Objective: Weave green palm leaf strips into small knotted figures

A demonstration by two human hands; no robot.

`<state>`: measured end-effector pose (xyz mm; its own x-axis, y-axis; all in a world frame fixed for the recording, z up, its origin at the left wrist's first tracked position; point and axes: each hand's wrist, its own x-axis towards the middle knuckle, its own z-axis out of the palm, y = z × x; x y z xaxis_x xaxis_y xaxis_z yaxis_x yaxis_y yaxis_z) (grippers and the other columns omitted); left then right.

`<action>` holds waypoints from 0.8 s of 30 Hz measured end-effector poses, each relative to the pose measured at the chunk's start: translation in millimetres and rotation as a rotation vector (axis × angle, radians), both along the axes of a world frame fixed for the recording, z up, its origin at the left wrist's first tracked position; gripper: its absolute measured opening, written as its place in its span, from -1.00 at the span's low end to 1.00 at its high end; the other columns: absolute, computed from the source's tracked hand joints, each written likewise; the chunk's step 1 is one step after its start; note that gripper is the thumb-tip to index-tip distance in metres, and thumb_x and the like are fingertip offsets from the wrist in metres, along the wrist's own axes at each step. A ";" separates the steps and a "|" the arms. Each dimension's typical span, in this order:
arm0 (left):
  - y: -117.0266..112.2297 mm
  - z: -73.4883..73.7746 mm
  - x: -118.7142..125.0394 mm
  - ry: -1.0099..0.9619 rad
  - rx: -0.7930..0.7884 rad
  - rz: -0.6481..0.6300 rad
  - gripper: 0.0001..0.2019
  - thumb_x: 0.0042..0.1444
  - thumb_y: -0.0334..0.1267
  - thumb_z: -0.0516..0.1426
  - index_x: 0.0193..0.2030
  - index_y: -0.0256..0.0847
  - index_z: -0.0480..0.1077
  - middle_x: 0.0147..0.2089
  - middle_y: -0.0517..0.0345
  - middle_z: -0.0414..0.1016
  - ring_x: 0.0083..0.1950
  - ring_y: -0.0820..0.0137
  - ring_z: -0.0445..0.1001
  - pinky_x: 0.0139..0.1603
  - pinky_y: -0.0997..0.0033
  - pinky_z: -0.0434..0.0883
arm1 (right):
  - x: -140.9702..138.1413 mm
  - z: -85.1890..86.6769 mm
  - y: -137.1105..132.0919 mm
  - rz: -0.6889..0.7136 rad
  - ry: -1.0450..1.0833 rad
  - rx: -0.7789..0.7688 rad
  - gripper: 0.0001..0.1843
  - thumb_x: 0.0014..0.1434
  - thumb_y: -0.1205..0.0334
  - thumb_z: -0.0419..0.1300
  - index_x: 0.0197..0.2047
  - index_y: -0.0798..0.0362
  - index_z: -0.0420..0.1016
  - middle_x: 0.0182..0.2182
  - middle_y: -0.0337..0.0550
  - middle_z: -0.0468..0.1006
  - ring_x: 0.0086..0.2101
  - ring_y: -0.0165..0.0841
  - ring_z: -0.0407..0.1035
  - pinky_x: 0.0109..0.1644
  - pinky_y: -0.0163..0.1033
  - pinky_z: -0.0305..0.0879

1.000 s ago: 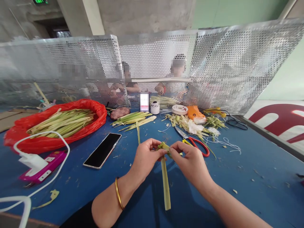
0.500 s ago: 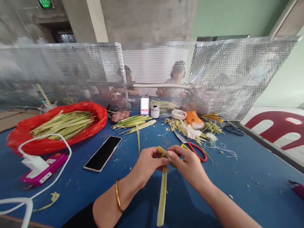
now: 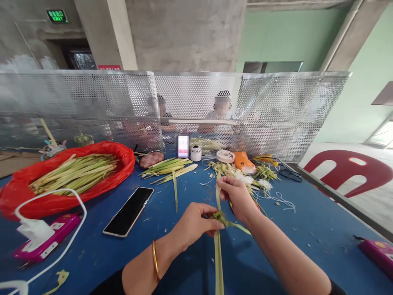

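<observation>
Leaf strip [image 3: 218, 262] is pinched over the table [image 3: 322, 229] — its seemingly folded middle by the left hand [image 3: 194, 223], its upper part by the right hand [image 3: 238, 197], since drawn away. "EXIT" is lit on a sign [image 3: 57, 16].

- The left hand [image 3: 190, 225] is bare, with a thumb and fingers that show.
- The right hand [image 3: 238, 196] is bare too.
- A gold bangle [image 3: 155, 260] goes round the left arm [image 3: 168, 249], a bit below the hand. It is thin, smooth and shiny, like a round ring.
- The left sleeve [image 3: 109, 284] is black. It stops well short of the wrist, so the lower arm is bare.
- The right sleeve [image 3: 336, 288] is black as well. Just a small bit shows at the bottom edge.
- The right arm [image 3: 288, 250] is bare from that sleeve up to the hand.
</observation>
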<state>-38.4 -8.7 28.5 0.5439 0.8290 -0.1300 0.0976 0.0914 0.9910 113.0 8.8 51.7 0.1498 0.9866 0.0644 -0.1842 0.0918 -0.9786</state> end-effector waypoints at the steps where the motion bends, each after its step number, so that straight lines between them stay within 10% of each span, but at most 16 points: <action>1: -0.6 0.2 -1.0 0.006 -0.015 -0.012 -0.81 -0.16 -0.27 0.30 -0.35 -0.28 0.57 -0.51 0.20 0.45 -0.48 0.45 0.39 -0.36 0.42 0.39 | 1.4 -1.0 1.7 -0.016 0.036 -0.004 -0.65 -0.15 0.00 0.36 -0.53 0.06 0.34 -0.73 -0.39 0.29 -0.69 -0.51 0.15 -0.58 -0.36 0.03; 18: -14.8 3.2 -1.1 0.003 -0.197 -0.210 -0.79 -0.01 -0.14 0.23 -0.46 -0.26 0.54 -0.44 0.09 0.54 -0.43 0.41 0.47 -0.31 0.45 0.42 | 2.0 -20.6 -2.2 -0.113 0.133 0.102 -0.69 -0.01 0.00 0.31 -0.40 0.04 0.35 -0.51 -0.28 0.50 -0.52 -0.43 0.41 -0.32 -0.28 0.35; 21: -12.7 1.2 1.0 -0.073 -0.287 -0.126 -0.81 -0.03 -0.18 0.24 -0.43 -0.30 0.54 -0.46 0.10 0.52 -0.47 0.45 0.45 -0.38 0.48 0.41 | 12.8 -15.7 -1.7 -0.082 -0.028 0.126 -0.69 0.01 0.00 0.29 -0.27 0.04 0.41 -0.34 -0.20 0.54 -0.37 -0.36 0.47 -0.23 -0.23 0.35; 24: -8.6 0.9 2.4 -0.171 -0.326 0.046 -0.79 -0.05 -0.18 0.28 -0.36 -0.31 0.54 -0.48 0.14 0.49 -0.50 0.50 0.42 -0.42 0.52 0.38 | 28.1 -3.5 -11.3 -0.358 -0.398 0.238 -0.73 0.08 0.03 0.25 -0.23 0.02 0.44 -0.41 -0.23 0.49 -0.38 -0.35 0.38 -0.26 -0.24 0.26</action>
